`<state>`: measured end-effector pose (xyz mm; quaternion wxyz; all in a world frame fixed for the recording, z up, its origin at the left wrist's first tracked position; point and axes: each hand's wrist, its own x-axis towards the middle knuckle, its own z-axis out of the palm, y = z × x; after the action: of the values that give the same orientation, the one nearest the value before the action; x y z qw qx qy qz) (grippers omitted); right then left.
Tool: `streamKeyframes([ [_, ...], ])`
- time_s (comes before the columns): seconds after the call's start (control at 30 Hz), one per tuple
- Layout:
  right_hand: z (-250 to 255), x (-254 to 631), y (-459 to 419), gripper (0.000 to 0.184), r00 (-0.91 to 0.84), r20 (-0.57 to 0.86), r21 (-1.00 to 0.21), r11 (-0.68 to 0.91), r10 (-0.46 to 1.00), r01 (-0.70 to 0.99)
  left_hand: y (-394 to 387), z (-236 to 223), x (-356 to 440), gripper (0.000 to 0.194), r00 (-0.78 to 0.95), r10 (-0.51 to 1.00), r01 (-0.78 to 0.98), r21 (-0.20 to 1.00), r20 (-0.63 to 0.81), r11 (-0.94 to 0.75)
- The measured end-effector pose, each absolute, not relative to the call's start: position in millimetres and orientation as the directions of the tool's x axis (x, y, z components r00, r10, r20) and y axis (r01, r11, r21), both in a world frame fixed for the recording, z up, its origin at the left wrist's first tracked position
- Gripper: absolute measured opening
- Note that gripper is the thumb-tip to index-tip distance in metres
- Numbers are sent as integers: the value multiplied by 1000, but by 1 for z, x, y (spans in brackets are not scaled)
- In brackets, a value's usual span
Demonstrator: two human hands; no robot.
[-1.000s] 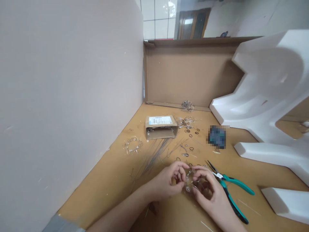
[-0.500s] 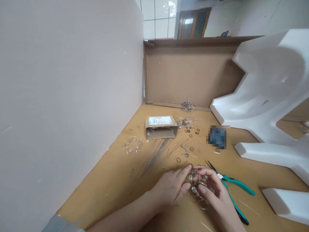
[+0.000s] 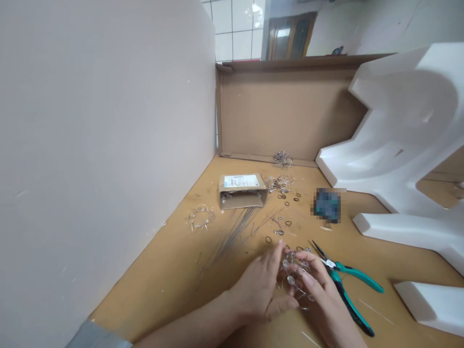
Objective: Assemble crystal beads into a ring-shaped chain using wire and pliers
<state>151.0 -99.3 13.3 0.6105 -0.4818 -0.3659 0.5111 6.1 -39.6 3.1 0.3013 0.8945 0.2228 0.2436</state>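
My left hand point(image 3: 263, 285) and my right hand point(image 3: 317, 295) meet low in the middle of the view over a brown board. Between them is a wire ring strung with clear beads point(image 3: 293, 275). The right fingers curl round the ring from the right. The left hand's fingers lie stretched against its left side, thumb under it. Green-handled pliers point(image 3: 344, 285) lie on the board just right of my right hand.
A small open cardboard box point(image 3: 241, 191) sits further back, thin wires point(image 3: 235, 229) fanning out from it. Small dark rings point(image 3: 286, 212) and a second beaded ring point(image 3: 199, 217) lie around. White foam blocks point(image 3: 398, 145) stand right, a white wall left, a cardboard panel point(image 3: 286, 111) behind.
The left hand has uncurled from a pinch to stretched fingers against the beaded ring. Both hands shifted slightly down and right, and the ring has turned in the right hand.
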Motion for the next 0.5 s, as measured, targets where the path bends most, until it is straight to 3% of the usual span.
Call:
streamKeyframes([
  [0.17, 11, 154, -99, 34, 274, 34, -991, 67, 961, -115, -42, 8, 5, 112, 749, 641, 356, 715, 168, -602],
  [0.3, 10, 157, -98, 35, 277, 181, -982, 160, 944, 98, -43, 14, 4, 112, 692, 717, 402, 778, 87, -483],
  [0.5, 5, 161, -95, 31, 280, 254, -952, 188, 926, 242, -45, 22, 5, 117, 609, 781, 452, 749, 139, -485],
])
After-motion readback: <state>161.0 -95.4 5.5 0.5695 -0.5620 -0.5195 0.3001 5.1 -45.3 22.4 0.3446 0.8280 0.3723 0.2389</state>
